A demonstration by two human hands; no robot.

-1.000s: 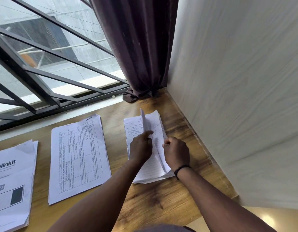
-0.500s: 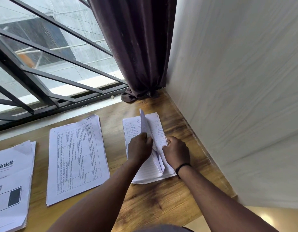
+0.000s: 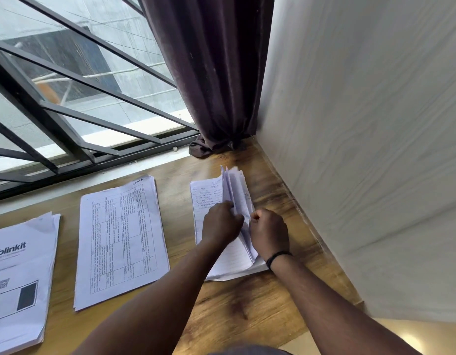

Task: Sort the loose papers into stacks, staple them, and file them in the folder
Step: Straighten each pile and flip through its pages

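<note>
Setting: a wooden desk (image 3: 247, 316) in a corner, below a barred window (image 3: 68, 98) and a dark curtain (image 3: 216, 73).
Handwritten stack (image 3: 209, 193): lies near the wall, several sheets lifted upright.
Left hand (image 3: 221, 224): fingers curled, pinching the raised sheets.
Right hand (image 3: 269, 233): fingers curled on the sheets' right edge.
Other papers: a table-printed stack (image 3: 119, 242) at centre, a "blinkit" stack (image 3: 19, 278) far left.

On the desk (image 3: 247, 316) in front of me three paper stacks lie in a row before the window (image 3: 80, 98): the handwritten stack (image 3: 209, 193) under my hands nearest the wall (image 3: 362, 149), the table-printed stack (image 3: 121, 242) left of it, the logo stack (image 3: 19, 278) farthest left.
</note>
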